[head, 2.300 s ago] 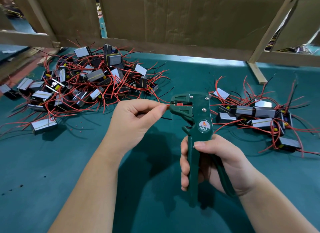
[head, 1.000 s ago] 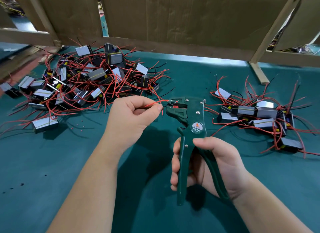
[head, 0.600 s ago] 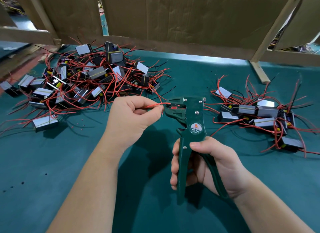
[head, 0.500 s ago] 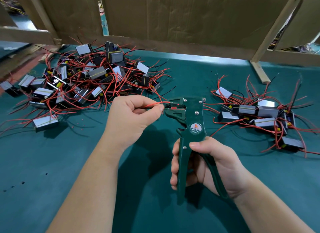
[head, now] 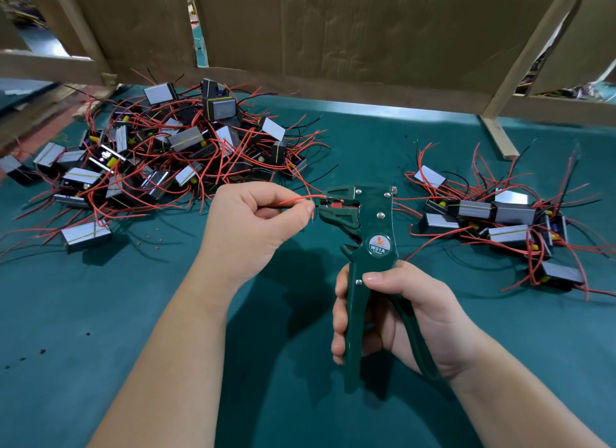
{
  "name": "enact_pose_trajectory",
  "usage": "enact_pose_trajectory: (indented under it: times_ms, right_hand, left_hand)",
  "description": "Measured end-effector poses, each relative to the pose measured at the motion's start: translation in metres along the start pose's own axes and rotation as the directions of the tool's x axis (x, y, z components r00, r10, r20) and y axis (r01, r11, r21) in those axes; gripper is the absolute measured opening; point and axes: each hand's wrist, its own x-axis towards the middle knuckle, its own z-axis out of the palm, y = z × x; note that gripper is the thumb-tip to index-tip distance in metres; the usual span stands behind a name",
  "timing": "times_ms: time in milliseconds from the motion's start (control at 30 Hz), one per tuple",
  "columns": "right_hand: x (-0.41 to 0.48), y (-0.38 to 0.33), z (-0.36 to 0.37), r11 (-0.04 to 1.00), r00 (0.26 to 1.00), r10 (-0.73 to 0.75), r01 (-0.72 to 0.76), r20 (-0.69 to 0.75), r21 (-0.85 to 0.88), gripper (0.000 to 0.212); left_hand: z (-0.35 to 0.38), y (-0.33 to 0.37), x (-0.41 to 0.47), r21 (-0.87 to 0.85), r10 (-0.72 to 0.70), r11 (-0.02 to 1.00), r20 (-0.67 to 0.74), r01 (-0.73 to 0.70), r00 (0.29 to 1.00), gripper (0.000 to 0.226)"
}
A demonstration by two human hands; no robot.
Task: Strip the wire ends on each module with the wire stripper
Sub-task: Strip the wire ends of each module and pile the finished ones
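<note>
The red wire (head: 295,200) has slid into the mouth of the wire stripper (head: 378,229) since a second ago. The left hand (head: 253,224) pinches it near the tip for aim. The right hand (head: 396,317) grips the handles, ready to squeeze. More modules (head: 186,140) wait far left on the counter (head: 100,314).

Teal-green surface (head: 100,314) fills the lower view, w/ a few dark specks (head: 42,351) near its left edge. Along the back stands a wide brown cardboard panel (head: 333,30), creased. A 2nd panel (head: 133,20) sits just left of it, narrow gap (head: 200,55) btwn them. Pale wooden strut (head: 530,47) slants across the right side, its foot strip (head: 498,137) flat on the surface. Wooden rail (head: 43,65) runs along far left. Beyond the strut: blurred clutter, can't tell what.
</note>
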Motion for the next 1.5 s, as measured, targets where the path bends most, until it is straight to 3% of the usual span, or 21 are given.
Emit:
enact_pose_trajectory:
  times_ms: [167, 267, 333, 500, 567, 633, 700, 767, 867, 967, 1100, 1267, 1367, 1433, 1500]
  right_hand:
    - [-0.001, 0.004, 0.006, 1.0, 0.993, -0.016, 0.015, -0.116, -0.012, 0.025]
    - [0.004, 0.003, 0.008, 0.999, 0.96, -0.019, 0.028, -0.279, 0.028, 0.023]
    - [0.004, 0.001, 0.008, 0.995, 0.956, -0.007, 0.035, -0.294, 0.088, 0.029]
    - [0.004, -0.001, 0.002, 0.946, 0.954, -0.131, 0.201, -0.268, 0.256, 0.028]
    - [0.005, -0.003, -0.001, 0.91, 0.936, -0.208, 0.291, -0.283, 0.295, 0.03]
    - [0.006, -0.004, -0.003, 0.901, 0.931, -0.236, 0.317, -0.28, 0.296, 0.037]
    - [0.006, -0.002, -0.001, 0.914, 0.946, -0.255, 0.304, -0.2, 0.269, 0.047]
    - [0.006, 0.003, 0.003, 0.941, 0.967, -0.249, 0.255, -0.058, 0.224, 0.056]
    - [0.005, 0.007, 0.009, 0.968, 0.976, -0.199, 0.183, 0.084, 0.171, 0.06]
    - [0.005, 0.007, 0.011, 0.984, 0.983, -0.163, 0.157, 0.079, 0.086, 0.065]
    - [0.006, 0.009, 0.013, 0.984, 0.984, -0.172, 0.17, 0.04, 0.047, 0.056]
    - [0.008, 0.011, 0.012, 0.977, 0.978, -0.21, 0.21, -0.001, 0.031, 0.054]
    - [0.009, 0.009, 0.005, 0.957, 0.954, -0.279, 0.286, -0.105, 0.055, 0.056]
    - [0.007, 0.004, -0.001, 0.906, 0.886, -0.404, 0.422, -0.229, 0.034, 0.053]
    - [0.004, -0.006, -0.008, 0.816, 0.754, -0.544, 0.577, -0.368, -0.026, 0.039]
  left_hand:
    - [0.0, 0.0, 0.0, 0.004, 0.022, 1.0, 0.013, -0.022, 1.0, 0.015]
    - [0.005, -0.006, 0.002, 0.058, -0.033, 0.998, 0.061, 0.029, 0.998, 0.026]
    - [0.009, -0.011, 0.002, 0.088, -0.084, 0.993, 0.095, 0.076, 0.992, 0.03]
    - [0.006, -0.013, 0.004, 0.152, -0.024, 0.988, 0.035, 0.018, 0.999, 0.027]
    - [0.005, -0.01, 0.006, 0.023, -0.025, 0.999, 0.017, 0.025, 1.0, 0.028]
    - [0.007, -0.005, 0.007, -0.228, -0.067, 0.971, 0.005, 0.066, 0.998, 0.029]
    - [0.01, -0.001, 0.007, -0.503, -0.131, 0.852, 0.065, 0.146, 0.989, 0.028]
    - [0.015, 0.001, 0.004, -0.651, -0.191, 0.721, 0.141, 0.237, 0.971, 0.027]
    - [0.023, 0.003, 0.0, -0.717, -0.27, 0.61, 0.214, 0.338, 0.939, 0.023]
    - [0.026, 0.006, -0.002, -0.715, -0.302, 0.59, 0.236, 0.375, 0.924, 0.022]
    - [0.026, 0.007, 0.0, -0.74, -0.368, 0.554, 0.194, 0.382, 0.91, 0.025]
    - [0.027, 0.005, 0.002, -0.766, -0.375, 0.554, 0.121, 0.326, 0.919, 0.019]
    - [0.02, 0.001, 0.007, -0.763, -0.319, 0.614, -0.003, 0.204, 0.948, 0.02]
    - [0.009, -0.002, 0.011, -0.664, -0.223, 0.745, -0.161, 0.062, 0.961, 0.023]
    - [-0.005, -0.005, 0.015, -0.408, -0.079, 0.91, -0.344, -0.074, 0.936, 0.029]
